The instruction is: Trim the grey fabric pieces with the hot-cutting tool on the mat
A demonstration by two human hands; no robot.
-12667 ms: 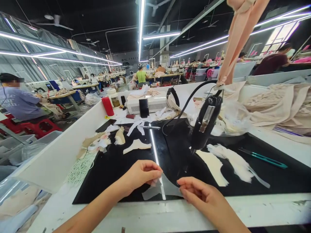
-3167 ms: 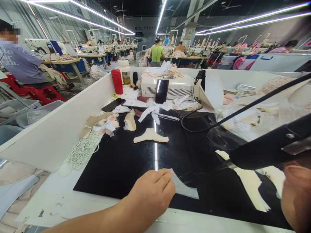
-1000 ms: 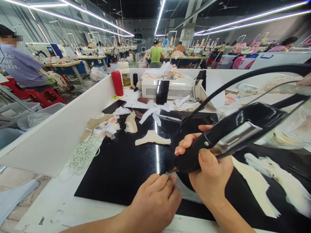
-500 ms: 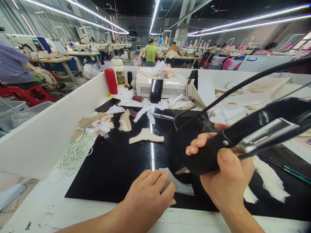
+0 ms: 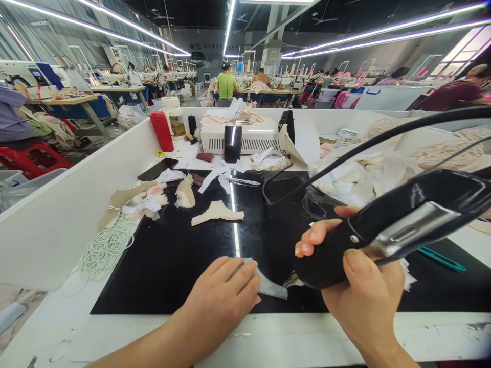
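Our left hand (image 5: 222, 291) covers the grey piece (image 5: 272, 288), grip unclear; our right hand (image 5: 362, 281) clamps the black tool (image 5: 397, 212) — work seemingly unfinished.

Two hands (image 5: 226, 294) (image 5: 362, 289) and one tool (image 5: 326, 266) showed low in frame. The upper half had two phones (image 5: 232, 145) (image 5: 158, 169) and one bottle (image 5: 161, 132).

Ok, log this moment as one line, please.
left hand on translucent grey curved sheet; right hand gripping black handheld tool; metal tip by sheet's right end, contact unclear; glossy black work surface beneath
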